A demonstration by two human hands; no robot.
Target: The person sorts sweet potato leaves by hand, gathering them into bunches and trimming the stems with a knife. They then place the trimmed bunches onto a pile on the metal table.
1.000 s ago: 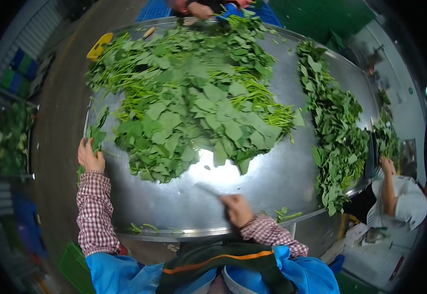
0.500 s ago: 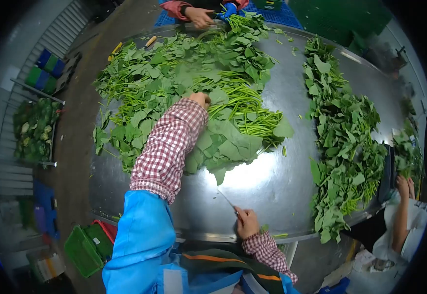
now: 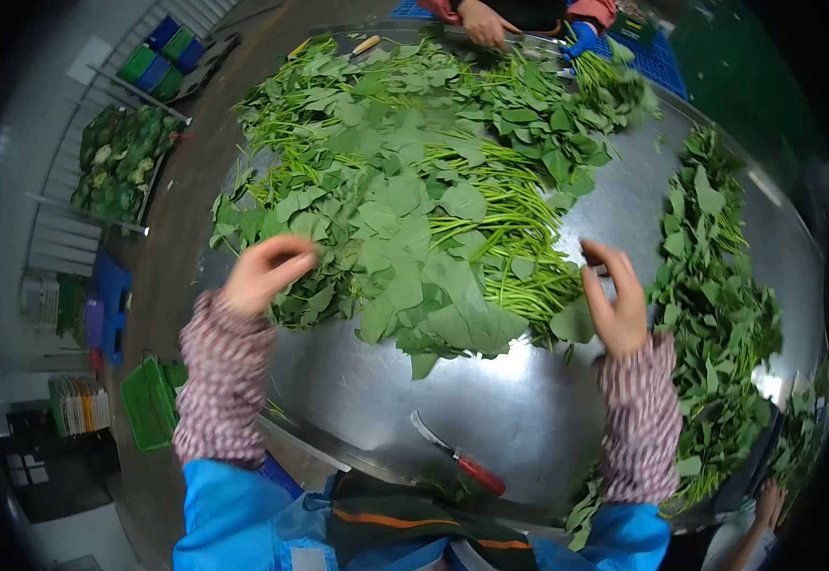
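Observation:
A broad heap of leafy green stems (image 3: 390, 219) covers the middle of the metal table, its cut stalks pointing right. My left hand (image 3: 267, 271) hovers at the heap's near left edge, fingers curved and apart, holding nothing. On the opposite side my right hand (image 3: 617, 300) is beside the stalk ends, thumb and fingers spread with nothing between them. Close to my body lies a knife (image 3: 476, 470) with a red handle and a curved blade, untouched on the metal table (image 3: 338, 385).
Another long row of greens (image 3: 719, 324) runs down the right side. Across the table, a co-worker's blue-gloved hand (image 3: 581, 40) holds a bunch. A wooden-handled tool (image 3: 367, 45) lies at the far left. Green crates (image 3: 148, 404) stand on the floor to the left.
My right hand has let go of the knife and moved up and right to the stalks. My left hand has drawn back from the heap's middle to its left edge. The view has shifted.

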